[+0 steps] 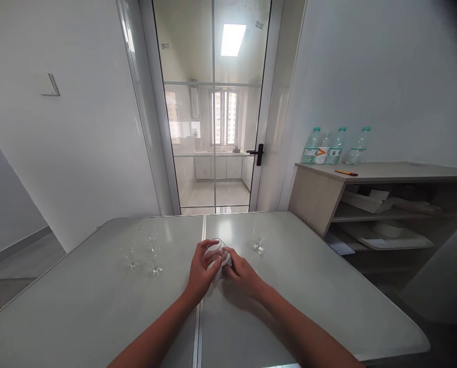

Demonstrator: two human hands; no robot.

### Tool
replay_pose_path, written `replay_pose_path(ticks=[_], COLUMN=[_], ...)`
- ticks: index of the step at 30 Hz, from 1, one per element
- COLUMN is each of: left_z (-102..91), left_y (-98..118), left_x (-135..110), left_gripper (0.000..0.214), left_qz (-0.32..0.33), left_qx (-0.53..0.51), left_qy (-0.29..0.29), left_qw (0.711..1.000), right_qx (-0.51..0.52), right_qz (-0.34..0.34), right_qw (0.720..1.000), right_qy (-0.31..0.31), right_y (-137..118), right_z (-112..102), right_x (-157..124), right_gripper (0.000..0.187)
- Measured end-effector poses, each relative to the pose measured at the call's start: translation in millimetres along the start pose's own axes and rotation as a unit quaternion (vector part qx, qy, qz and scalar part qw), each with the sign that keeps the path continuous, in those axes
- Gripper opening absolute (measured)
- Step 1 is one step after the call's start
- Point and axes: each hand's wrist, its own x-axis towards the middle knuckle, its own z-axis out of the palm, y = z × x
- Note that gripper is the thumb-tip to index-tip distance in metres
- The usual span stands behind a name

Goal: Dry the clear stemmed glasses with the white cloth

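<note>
Above the middle seam of the table, my left hand [203, 263] is closed around a clear wine glass [215, 246], whose round rim faces up. My right hand [242, 271] presses a crumpled white cloth [218, 275] against the lower right side of the same glass. The fingers partly hide the glass's lower part and the cloth. To the right stands another clear stemmed glass [258, 240], apart from my hands. On the left, several more stemmed glasses [156, 267] stand upright in a loose group.
A pale grey-green table [98, 306] spans the foreground. Beyond its far edge is a glass door [232, 179] with a black handle [259, 154]. At right, a wooden shelf unit [313, 197] carries several plastic bottles [335, 148] and an orange pen-like object [346, 173].
</note>
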Motion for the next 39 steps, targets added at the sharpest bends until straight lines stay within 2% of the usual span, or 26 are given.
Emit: replay_pose_path(ticks=[3,6,8,10,14,16,19,23,27,30,32,34,36,39], left_z=[-5.1,-10.2,-11.7,-11.4,-7.7,-6.1,-6.1,-9.3,-11.0,-10.8,-10.6,-10.0,-8.5,-5.7], left_y=[-0.4,-3.7,-6.4,-8.3,-8.6,-7.9,-6.2,-4.2,-1.9,2.9,6.5,7.9,5.8,-1.4], left_x=[2.7,5.6,6.6,6.5,4.4,3.6,3.9,5.6,6.3,5.6,4.1,1.5,-2.0,-7.1], left_gripper=[0.056,0.058,0.057,0.057,0.058,0.059,0.06,0.058,0.056,0.061,0.063,0.059,0.055,0.057], left_qz=[-0.008,-0.016,-0.014,-0.013,-0.019,-0.02,-0.013,-0.005,0.017,0.063,0.1,0.133,0.157,0.184], left_qx=[-0.035,-0.066,-0.088,-0.094,-0.058,-0.043,-0.031,-0.027,-0.019,0.002,0.026,0.05,0.079,0.123], left_qy=[-0.008,-0.031,-0.04,-0.037,-0.012,0.005,0.021,0.007,0.037,0.094,0.104,0.077,0.035,-0.019], left_qw=[0.999,0.997,0.995,0.995,0.998,0.999,0.999,1.0,0.999,0.994,0.989,0.987,0.984,0.975], right_qx=[0.137,0.297,0.356,0.336,0.118,0.035,0.007,0.094,0.203,0.195,0.207,0.268,0.349,0.408], right_qz=[0.057,0.149,0.18,0.168,0.072,0.027,-0.017,0.005,0.027,0.014,0.026,0.061,0.099,0.141], right_qw=[0.989,0.94,0.911,0.919,0.988,0.999,1.0,0.995,0.975,0.965,0.958,0.943,0.922,0.899], right_qy=[-0.02,-0.071,-0.106,-0.116,-0.068,-0.032,-0.017,-0.015,0.09,0.174,0.199,0.187,0.138,0.077], right_y=[-1.8,1.0,2.5,2.6,-0.7,-2.8,-3.1,4.9,9.0,3.7,-0.1,-1.1,1.6,11.0], right_z=[-2.3,-9.9,-15.3,-18.2,-14.4,-10.7,-7.0,-4.1,-4.8,-7.5,-7.0,-3.8,0.6,4.7], right_x=[2.4,2.0,0.6,-0.6,-0.1,0.5,0.5,1.5,3.5,3.3,2.7,2.1,1.7,1.9], right_gripper=[0.024,0.028,0.032,0.034,0.029,0.026,0.025,0.019,0.031,0.035,0.04,0.052,0.064,0.068])
